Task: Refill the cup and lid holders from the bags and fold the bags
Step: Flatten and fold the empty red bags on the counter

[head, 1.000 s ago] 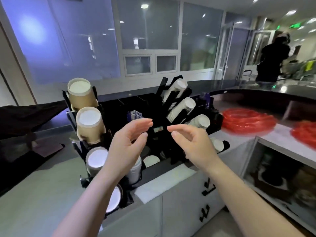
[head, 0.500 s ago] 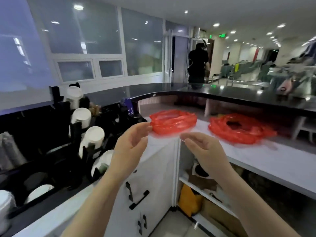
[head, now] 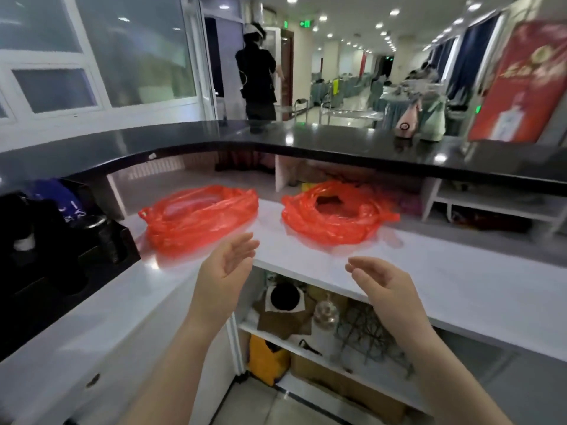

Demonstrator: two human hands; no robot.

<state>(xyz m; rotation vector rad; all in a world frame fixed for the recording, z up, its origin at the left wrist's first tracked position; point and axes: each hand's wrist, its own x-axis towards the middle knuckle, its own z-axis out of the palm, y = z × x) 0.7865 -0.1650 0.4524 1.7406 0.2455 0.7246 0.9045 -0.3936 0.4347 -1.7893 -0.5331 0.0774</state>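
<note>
Two crumpled red plastic bags lie on the white counter [head: 460,289]: the left bag [head: 199,219] and the right bag [head: 334,216], whose mouth gapes open at the top. My left hand [head: 224,277] hovers just in front of the left bag, fingers apart, holding nothing. My right hand [head: 383,286] floats over the counter's front edge, below the right bag, also empty with fingers spread. The black cup and lid holder [head: 46,240] shows only partly at the far left.
A raised black countertop [head: 306,145] runs behind the bags. Open shelves [head: 306,348] under the counter hold a pump bottle, a yellow bag and boxes. A person in black [head: 257,75] stands beyond the counter.
My view has swung right, from the cup holder to the two red bags. Both hands stayed raised and empty, and now sit closer to the bags.
</note>
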